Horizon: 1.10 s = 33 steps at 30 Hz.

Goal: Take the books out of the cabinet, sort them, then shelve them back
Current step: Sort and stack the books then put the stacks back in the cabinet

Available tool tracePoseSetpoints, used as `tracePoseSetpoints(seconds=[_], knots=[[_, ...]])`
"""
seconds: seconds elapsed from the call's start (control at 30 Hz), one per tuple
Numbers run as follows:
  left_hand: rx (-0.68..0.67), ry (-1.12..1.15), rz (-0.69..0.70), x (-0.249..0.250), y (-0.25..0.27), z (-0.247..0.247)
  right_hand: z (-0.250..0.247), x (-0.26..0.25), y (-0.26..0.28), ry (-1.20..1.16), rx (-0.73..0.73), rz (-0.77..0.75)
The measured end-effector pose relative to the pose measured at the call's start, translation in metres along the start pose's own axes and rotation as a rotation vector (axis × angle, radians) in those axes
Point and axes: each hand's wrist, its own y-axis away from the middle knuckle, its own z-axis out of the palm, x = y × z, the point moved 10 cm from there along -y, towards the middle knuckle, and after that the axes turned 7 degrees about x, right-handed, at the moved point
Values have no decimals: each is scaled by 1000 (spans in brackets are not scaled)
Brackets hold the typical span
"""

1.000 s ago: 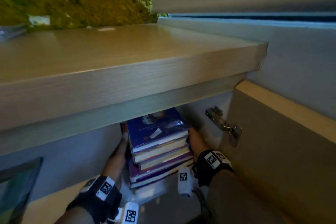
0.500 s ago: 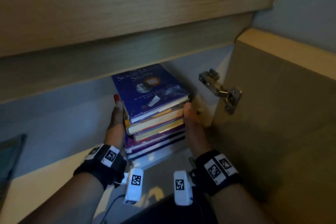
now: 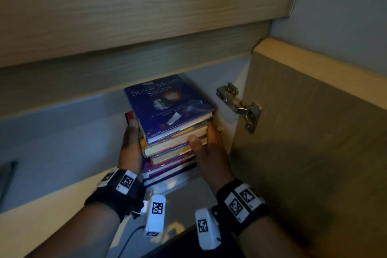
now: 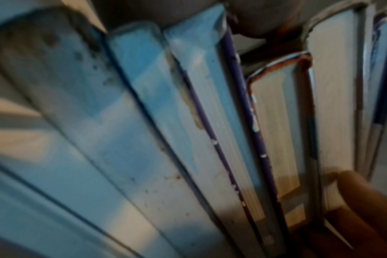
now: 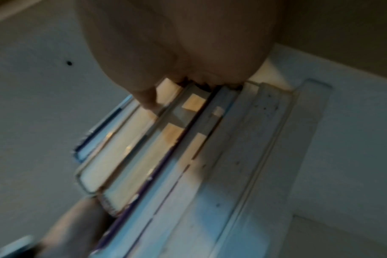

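Since a second ago the stack of books [image 3: 171, 132] has come forward out of the shadow under the cabinet [image 3: 146, 63] top, toward its front edge, and both hands have drawn back with it.

The stack lies flat, about six books high, in the cabinet's opening near the right side wall. The top one is a blue hardcover [image 3: 167, 107] titled "Sun & Moon Signs"; below it are books with cream page edges, then purple ones at the bottom.

The left hand [image 3: 130, 146] is pressed flat against the stack's left side, fingers straight and pointing into the cabinet. The right hand [image 3: 209, 148] clasps the stack's right side, its thumb [image 3: 194, 142] laid across the front page edges of the middle books; its fingers are hidden behind the stack. The wrist views show only blurred book edges and a thumb.

Just right of the stack, the cabinet door [image 3: 314, 153] stands open on a metal hinge [image 3: 240, 107]. Both wrists wear black bands with white square-patterned tags.
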Motion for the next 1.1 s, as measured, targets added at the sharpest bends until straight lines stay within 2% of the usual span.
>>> tracePoseSetpoints(seconds=[0.2, 0.23, 0.37, 0.47, 0.53, 0.6, 0.67, 0.73, 0.83, 0.97, 1.1], knots=[[23, 13, 53, -3, -5, -1, -8, 6, 30, 164, 41, -28], [13, 28, 57, -3, -5, 2, -8, 2, 37, 227, 46, -69], [-22, 59, 1, -9, -9, 2, 2, -35, 58, 337, 92, -397], [-31, -7, 36, -8, -11, -2, 13, -25, 54, 397, 23, -430], [39, -121, 121, -5, -16, -8, 6, -10, 53, 393, 12, -411], [92, -291, 209, -1, -21, -8, -6, 10, 54, 341, 35, -308], [158, -460, 271, 7, -23, -9, -5, 27, 58, 314, -5, -209], [166, -450, 292, 13, -19, -9, 5, 32, 63, 313, -66, -169], [164, -437, 355, 15, -16, -10, 10, 33, 63, 304, -76, -126], [192, -477, 231, -1, -28, -15, 17, 38, 65, 313, -146, -90], [179, -473, 287, 10, -19, -9, 22, 33, 66, 314, -152, -100]])
